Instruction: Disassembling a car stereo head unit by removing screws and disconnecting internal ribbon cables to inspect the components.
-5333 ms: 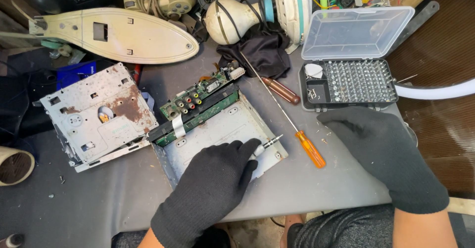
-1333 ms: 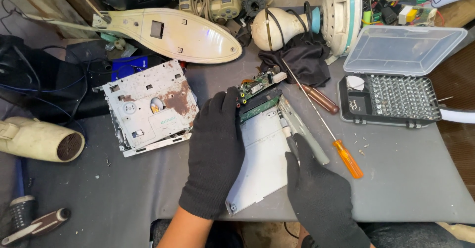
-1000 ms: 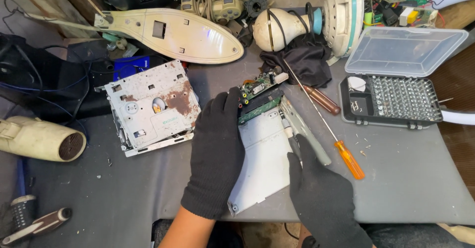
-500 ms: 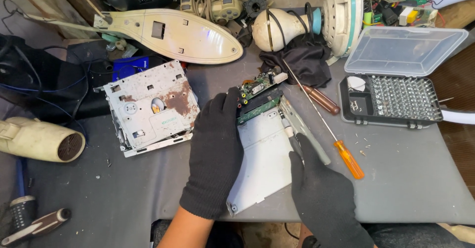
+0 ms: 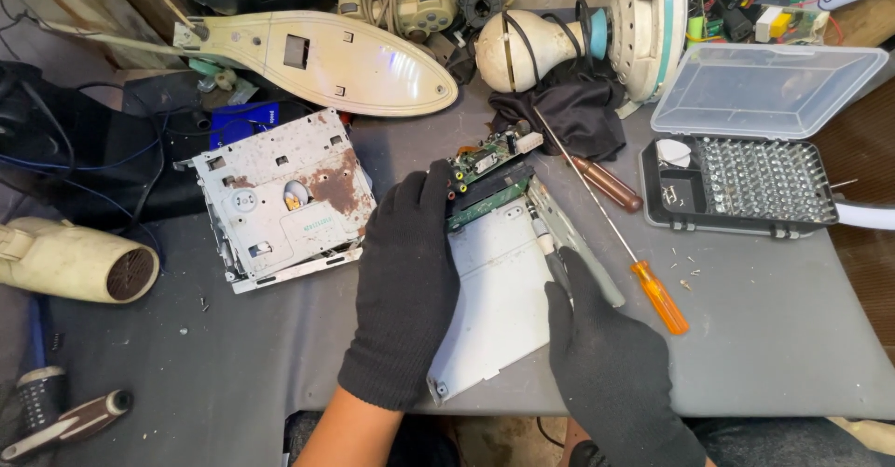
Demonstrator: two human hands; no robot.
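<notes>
Grey surface (image 5: 774, 336): a cloth-covered bench, crowded along its 12 o'clock edge with old appliance parts.
Metal chassis (image 5: 508, 290): pale, flat and open, lying at the centre of the surface, tilted so its long side runs from 7 to 1 o'clock.
Circuit board (image 5: 485, 178): green, with small connectors, seated at the 12 o'clock end of the chassis.
Left hand (image 5: 406, 290): black-gloved, laid flat along the 9 o'clock edge of the chassis — fingers (image 5: 438, 192) stretched out and close together, tips touching the board; they grip nothing that shows.
Right hand (image 5: 606, 364): black-gloved, at the 4 o'clock edge of the chassis, fingers (image 5: 569, 276) narrow and pressed on its side rail; whether they pinch it I cannot tell.
Orange-handled screwdriver (image 5: 657, 295): at 3 o'clock of the chassis, just beside the right hand, lying loose.
Brown-handled screwdriver (image 5: 606, 183): beside the orange one, toward 1 o'clock.
Bit case (image 5: 741, 183): black tray, clear lid up — at 2 o'clock.
Rusty drive unit (image 5: 280, 197): at 9 o'clock of the left hand, near it.
</notes>
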